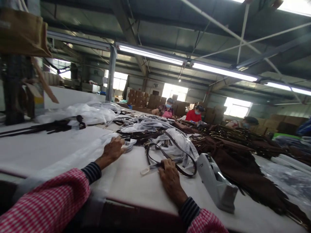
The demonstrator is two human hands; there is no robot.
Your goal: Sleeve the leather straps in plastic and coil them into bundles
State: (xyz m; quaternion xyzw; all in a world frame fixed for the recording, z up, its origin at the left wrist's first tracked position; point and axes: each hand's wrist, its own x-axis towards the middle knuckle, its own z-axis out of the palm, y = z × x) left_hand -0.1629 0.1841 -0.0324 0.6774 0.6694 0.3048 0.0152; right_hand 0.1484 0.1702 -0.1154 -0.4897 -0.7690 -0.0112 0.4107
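My left hand (113,151) rests on the white table, its curled fingers at the end of a plastic-wrapped strap (129,146). Whether those fingers grip it is hard to see. My right hand (169,173) lies palm down with its fingers closed over a dark brown leather strap (190,173), which loops up and round to the right. A small pale loop-shaped piece (145,171) sticks out to the left of that hand. Beyond both hands spreads a heap of straps in clear plastic (155,124). A grey tape dispenser (217,184) stands right of my right hand.
Brown fabric pieces (233,158) with metal parts are piled on the right. More dark straps (60,124) and clear plastic bags (85,111) lie at left. Co-workers, one in a red top (193,116), are across the table. Stacked cartons (138,98) stand behind.
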